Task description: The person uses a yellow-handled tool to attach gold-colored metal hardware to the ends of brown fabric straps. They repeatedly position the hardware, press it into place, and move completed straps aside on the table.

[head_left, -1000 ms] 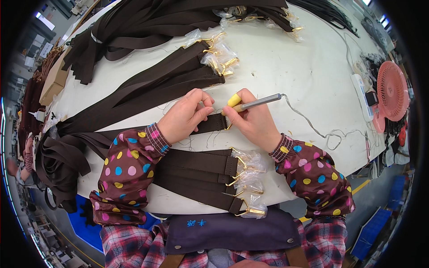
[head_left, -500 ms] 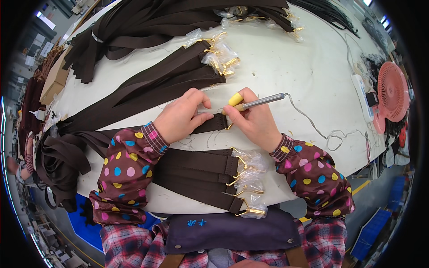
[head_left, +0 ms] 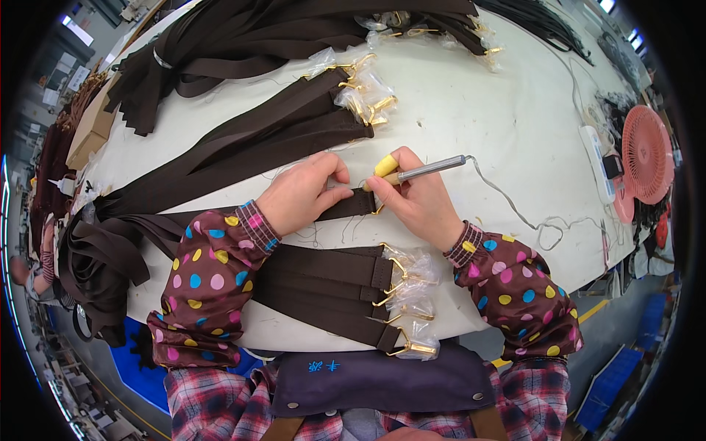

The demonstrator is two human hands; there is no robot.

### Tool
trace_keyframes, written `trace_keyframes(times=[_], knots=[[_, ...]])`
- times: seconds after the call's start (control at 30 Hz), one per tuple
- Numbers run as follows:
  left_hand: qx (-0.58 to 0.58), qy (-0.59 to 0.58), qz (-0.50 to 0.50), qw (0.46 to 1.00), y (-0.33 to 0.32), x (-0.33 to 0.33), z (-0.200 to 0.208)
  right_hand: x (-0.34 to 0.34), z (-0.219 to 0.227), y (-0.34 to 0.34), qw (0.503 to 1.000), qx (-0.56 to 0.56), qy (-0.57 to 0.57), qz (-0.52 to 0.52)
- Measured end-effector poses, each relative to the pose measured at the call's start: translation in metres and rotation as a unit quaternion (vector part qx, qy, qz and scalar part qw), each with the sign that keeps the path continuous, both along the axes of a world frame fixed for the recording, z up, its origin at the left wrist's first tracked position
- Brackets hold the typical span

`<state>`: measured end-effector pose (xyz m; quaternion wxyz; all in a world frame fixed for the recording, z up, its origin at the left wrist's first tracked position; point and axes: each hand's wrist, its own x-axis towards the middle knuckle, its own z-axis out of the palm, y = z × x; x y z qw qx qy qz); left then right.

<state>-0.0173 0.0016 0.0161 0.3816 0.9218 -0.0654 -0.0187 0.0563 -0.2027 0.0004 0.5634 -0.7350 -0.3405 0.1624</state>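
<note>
One strap point(head_left: 344, 209) on table point(head_left: 478, 125), loose threads point(head_left: 344, 229) left, seemingly unfinished; our right hand point(head_left: 418, 195) gripping corded tool point(head_left: 435, 166) at strap's end; our left hand point(head_left: 303, 192) curled over strap, pinching or not, unclear

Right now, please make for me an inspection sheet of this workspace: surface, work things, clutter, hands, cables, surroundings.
Surface: pale table, mostly covered on its left side.
Work things: dark strap beneath the hands; pen-like tool; more dark straps with gold fittings in clear plastic.
Clutter: loose threads near the strap.
Hands: left hand at the strap, grip unclear; right hand holds the tool.
Cables: grey cord from the tool, loosely looped.
Surroundings: pink fan and white power strip right; cardboard box left.
</note>
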Motion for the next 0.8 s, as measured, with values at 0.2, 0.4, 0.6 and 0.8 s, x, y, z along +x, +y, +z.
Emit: trace_keyframes(times=[0.2, 0.4, 0.6, 0.8], knots=[[0.012, -0.034, -0.039, 0.999, 0.007, 0.001, -0.010, 0.001, -0.001, 0.001, 1.000, -0.003, -0.007, -0.001], [-0.050, 0.044, 0.013, 0.998, 0.003, 0.003, 0.000, 0.002, -0.001, 0.000, 1.000, -0.005, -0.002, 0.001], [-0.011, 0.030, -0.020, 0.999, 0.003, 0.003, 0.001, 0.003, -0.006, 0.002, 0.999, 0.025, -0.028, -0.009], [-0.024, 0.017, 0.004, 1.000, 0.004, 0.003, -0.004, 0.001, -0.006, 0.002, 0.999, 0.033, -0.024, -0.004]])
